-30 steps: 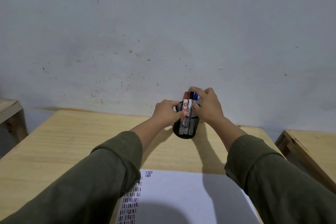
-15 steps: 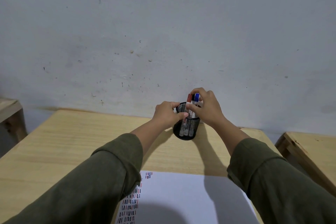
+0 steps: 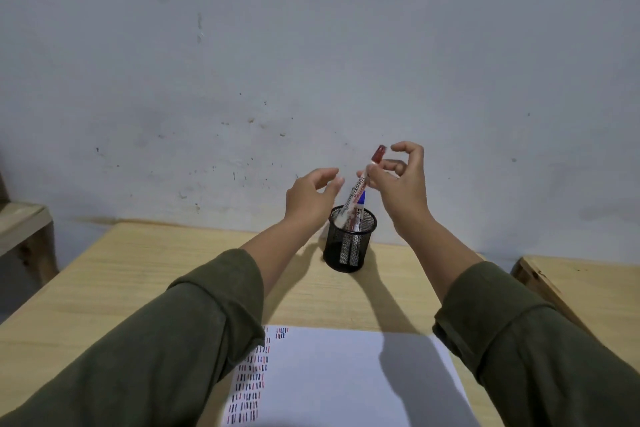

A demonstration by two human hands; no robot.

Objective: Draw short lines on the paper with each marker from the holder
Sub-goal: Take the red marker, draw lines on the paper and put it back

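The right hand [image 3: 401,184] pinched a red-capped marker [image 3: 360,191] near its top, tilted, its lower end just above the black mesh holder [image 3: 349,246], where a blue-capped marker [image 3: 361,198] stood. The left hand [image 3: 310,199] hovered loose-fingered beside the holder. On the tabletop [image 3: 138,270] nearer the person lay paper [image 3: 329,378] bearing rows of short lines.

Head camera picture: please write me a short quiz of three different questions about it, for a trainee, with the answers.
1. True or false: the right hand holds the red marker near its cap.
2. Which cap colour shows on a marker left in the holder? A green, B blue, C yellow.
3. Fill in: the lines already drawn lie on the ____ side of the paper.

Key
1. True; its fingers pinch the marker just below the cap, and its lower end is at the holder's rim.
2. B, the blue marker.
3. Left. The left hand is open, holding nothing.
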